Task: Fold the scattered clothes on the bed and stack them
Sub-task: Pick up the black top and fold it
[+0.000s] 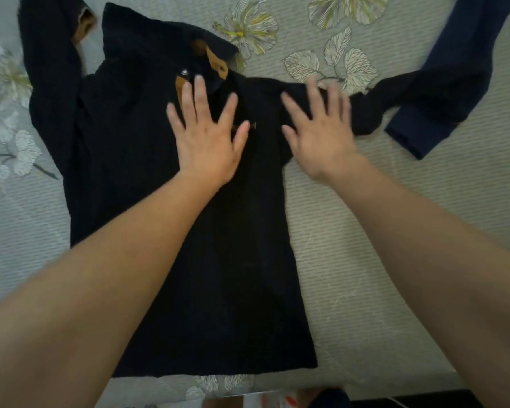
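both hands (208, 142) (318, 134) flat on black shirt (159, 178), bed (395, 231).

A shirt (115, 178) is lying flat on the bed (380, 231), with its collar (171, 45) at the far end and its hem nearest the person. The left grip (206, 142) is resting flat on the chest just below the collar. The right grip (321, 134) is lying beside it on the shoulder. One sleeve (47, 69) is bending upward at the far left. The other sleeve (368, 113) is stretching rightward, meeting a second garment (442, 69) lying at the far right.
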{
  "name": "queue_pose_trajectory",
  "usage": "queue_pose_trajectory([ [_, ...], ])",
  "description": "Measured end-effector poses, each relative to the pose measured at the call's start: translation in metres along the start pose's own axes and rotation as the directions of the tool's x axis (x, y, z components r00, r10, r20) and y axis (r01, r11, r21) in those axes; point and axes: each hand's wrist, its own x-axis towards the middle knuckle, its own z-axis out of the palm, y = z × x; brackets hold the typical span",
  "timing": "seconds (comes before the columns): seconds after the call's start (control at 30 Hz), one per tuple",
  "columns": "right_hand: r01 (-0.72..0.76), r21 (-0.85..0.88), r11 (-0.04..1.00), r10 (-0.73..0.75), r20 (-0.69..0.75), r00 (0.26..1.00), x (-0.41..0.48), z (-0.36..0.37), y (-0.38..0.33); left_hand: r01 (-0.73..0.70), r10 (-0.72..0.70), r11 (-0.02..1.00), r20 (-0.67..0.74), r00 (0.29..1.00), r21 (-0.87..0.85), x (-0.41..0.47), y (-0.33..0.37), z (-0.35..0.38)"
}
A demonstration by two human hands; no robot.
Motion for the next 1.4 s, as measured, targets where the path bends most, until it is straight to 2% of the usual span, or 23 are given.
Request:
queue_pose_trajectory([
  [0.1,-0.104,0.050,0.993,0.102,0.029,0.994,-0.007,0.008,0.005,0.272,-0.265,0.933,0.061,0.962,-0.236,0.035,-0.006,-0.008],
  [0.17,-0.151,0.034,0.988,0.149,0.031,0.988,-0.007,0.009,-0.002,0.425,-0.464,0.814,-0.002,0.886,-0.396,0.045,-0.012,-0.012],
  [0.2,-0.194,0.023,0.981,0.193,0.025,0.981,-0.005,0.009,-0.004,0.449,-0.521,0.775,-0.046,0.853,-0.444,0.045,-0.015,-0.013],
  [0.27,-0.335,0.023,0.942,0.335,0.019,0.942,-0.002,0.008,0.000,0.402,-0.482,0.805,-0.085,0.872,-0.436,0.041,-0.018,-0.011],
  [0.33,-0.427,0.046,0.903,0.426,0.034,0.904,0.000,0.008,0.011,0.325,-0.339,0.888,0.014,0.941,-0.325,0.038,-0.023,-0.001],
  [0.5,-0.421,0.040,0.906,0.411,0.148,0.899,0.007,-0.003,0.022,0.246,-0.218,0.958,0.188,0.958,-0.144,0.041,-0.036,0.017],
  [0.57,-0.408,0.056,0.911,0.406,0.042,0.913,0.011,-0.017,0.007,0.238,-0.208,0.963,0.212,0.955,-0.127,0.040,-0.036,0.019],
  [0.63,-0.229,0.097,0.969,0.243,-0.175,0.954,0.009,-0.020,-0.005,0.238,-0.211,0.965,0.206,0.955,-0.114,0.040,-0.035,0.019],
  [0.7,-0.121,-0.016,0.993,0.117,-0.151,0.982,0.000,-0.010,0.001,0.244,-0.221,0.965,0.200,0.954,-0.095,0.039,-0.034,0.019],
  [0.77,-0.282,-0.076,0.956,0.282,-0.013,0.959,-0.004,0.000,0.019,0.239,-0.220,0.968,0.201,0.955,-0.077,0.039,-0.033,0.020],
  [0.83,-0.402,-0.065,0.913,0.404,0.035,0.914,-0.001,0.003,0.028,0.232,-0.217,0.971,0.199,0.956,-0.057,0.041,-0.033,0.021],
  [0.93,-0.330,0.023,0.944,0.327,0.084,0.941,0.001,-0.003,0.026,0.234,-0.218,0.971,0.221,0.951,-0.048,0.040,-0.033,0.020],
  [1.0,-0.272,0.163,0.948,0.284,-0.058,0.957,-0.009,-0.008,0.030,0.242,-0.213,0.966,0.248,0.945,-0.095,0.042,-0.034,0.016],
  [1.03,-0.258,0.256,0.932,0.317,-0.222,0.922,-0.016,-0.011,0.033,0.253,-0.211,0.957,0.253,0.944,-0.144,0.042,-0.035,0.012],
  [1.07,-0.254,0.354,0.900,0.394,-0.411,0.822,-0.024,-0.013,0.037,0.267,-0.214,0.940,0.242,0.947,-0.214,0.041,-0.035,0.008],
  [1.1,-0.272,0.459,0.846,0.510,-0.543,0.668,-0.031,-0.016,0.041,0.291,-0.240,0.910,0.197,0.951,-0.295,0.037,-0.032,0.004],
  [1.13,-0.316,0.567,0.761,0.639,-0.570,0.516,-0.037,-0.019,0.049,0.322,-0.300,0.873,0.117,0.947,-0.367,0.032,-0.027,0.000],
  [1.17,-0.378,0.668,0.641,0.763,-0.501,0.409,-0.041,-0.020,0.060,0.346,-0.372,0.845,0.017,0.928,-0.407,0.026,-0.018,-0.003],
  [1.2,-0.451,0.746,0.491,0.864,-0.347,0.366,-0.044,-0.018,0.073,0.344,-0.407,0.846,-0.075,0.911,-0.407,0.019,-0.006,-0.005],
  [1.23,-0.528,0.768,0.362,0.912,-0.175,0.370,-0.045,-0.017,0.086,0.301,-0.381,0.874,-0.153,0.912,-0.381,0.011,0.009,-0.006],
  [1.27,-0.586,0.758,0.285,0.917,-0.038,0.396,-0.046,-0.016,0.096,0.218,-0.299,0.915,-0.207,0.932,-0.341,0.005,0.027,-0.007],
  [1.33,-0.643,0.712,0.282,0.866,0.099,0.490,-0.044,-0.016,0.116,-0.010,-0.047,0.973,-0.246,0.968,-0.229,-0.002,0.063,-0.006],
  [1.4,-0.650,0.691,0.315,0.842,0.113,0.528,-0.039,-0.019,0.132,-0.215,0.185,0.967,-0.200,0.962,-0.139,-0.001,0.098,-0.004],
])
